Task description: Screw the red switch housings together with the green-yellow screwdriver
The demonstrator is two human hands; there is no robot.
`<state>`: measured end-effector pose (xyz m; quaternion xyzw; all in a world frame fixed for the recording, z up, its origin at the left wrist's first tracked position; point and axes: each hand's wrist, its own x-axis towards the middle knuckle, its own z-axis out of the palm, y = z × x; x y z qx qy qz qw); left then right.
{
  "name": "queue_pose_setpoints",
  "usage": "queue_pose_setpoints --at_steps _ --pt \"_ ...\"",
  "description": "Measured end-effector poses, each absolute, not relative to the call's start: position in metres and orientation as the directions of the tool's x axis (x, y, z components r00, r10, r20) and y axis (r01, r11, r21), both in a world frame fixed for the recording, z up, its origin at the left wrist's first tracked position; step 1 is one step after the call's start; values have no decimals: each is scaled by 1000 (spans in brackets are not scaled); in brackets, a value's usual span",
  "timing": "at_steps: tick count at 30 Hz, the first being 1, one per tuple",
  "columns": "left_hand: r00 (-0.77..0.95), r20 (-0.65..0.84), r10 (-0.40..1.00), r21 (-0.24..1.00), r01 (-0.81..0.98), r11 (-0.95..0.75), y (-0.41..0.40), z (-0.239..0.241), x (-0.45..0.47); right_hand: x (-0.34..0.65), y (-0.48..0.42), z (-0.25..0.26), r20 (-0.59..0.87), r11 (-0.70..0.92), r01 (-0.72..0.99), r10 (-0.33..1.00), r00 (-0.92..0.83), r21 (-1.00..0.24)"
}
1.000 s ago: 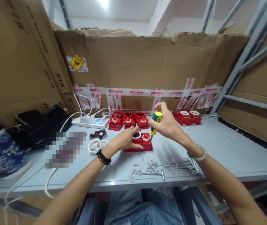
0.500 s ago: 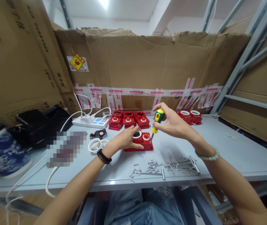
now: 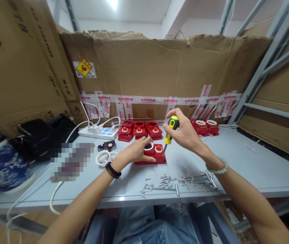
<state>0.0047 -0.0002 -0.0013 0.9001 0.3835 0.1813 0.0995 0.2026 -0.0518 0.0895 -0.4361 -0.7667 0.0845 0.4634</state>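
My left hand (image 3: 139, 150) grips the left side of a red box-shaped housing (image 3: 157, 158) that lies on the table. The housing carries a white ring (image 3: 148, 146) and a round red knob (image 3: 159, 148). In my right hand (image 3: 182, 130) is a screwdriver (image 3: 171, 128) with a yellow and green handle, fingers closed around its upper part. Its shaft slants down to the housing's right end, and the tip meets a small screw there. Loose screws (image 3: 166, 180) are scattered in front of the housing, beside metal T-shaped rods (image 3: 164, 188) with pale strings.
Several similar red housings stand at the back, in a left group (image 3: 139, 130) and a right group (image 3: 206, 128). A power strip (image 3: 98, 132), white rings (image 3: 103, 158), small black parts (image 3: 107, 145) and a blue-white cup (image 3: 3, 162) are on the left. Cardboard (image 3: 144, 67) walls the back.
My right hand has turned slightly around the screwdriver handle, and its wrist has shifted a little left. The left hand and the housing stay almost where they were.
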Motion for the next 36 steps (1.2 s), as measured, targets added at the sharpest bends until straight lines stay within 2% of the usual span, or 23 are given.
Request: queue_pose_setpoints --at_steps 5,8,10,12,14,17,24,30,33,36 --pt "646 248 722 320 649 -690 -1 0 5 205 -56 95 657 613 597 732 -182 -518" --pt "638 250 728 322 655 -684 -1 -1 5 206 -53 88 503 573 665 800 -328 -479" --pt "631 256 732 330 655 -680 -1 -1 5 205 -50 78 325 529 761 844 -426 -375" --pt "632 254 732 333 654 -679 -1 -1 5 203 -48 67 206 473 853 878 -433 -221" --pt "635 245 733 333 655 -678 -2 0 6 201 -48 57 142 428 898 900 -413 -100" --pt "635 229 738 325 665 -673 -3 1 6 198 -48 49 72 407 913 911 -405 -16" --pt "634 243 735 319 663 -677 -1 -1 6 198 -47 46 27 463 885 885 -464 43" --pt "629 258 733 344 649 -678 -1 -2 5 199 -51 55 69 501 861 859 -507 89" --pt "636 270 723 347 636 -689 0 -2 5 197 -61 60 58 529 848 846 -530 32" --pt "639 265 722 337 640 -691 0 -1 5 193 -76 56 -48 586 809 808 -587 -40"
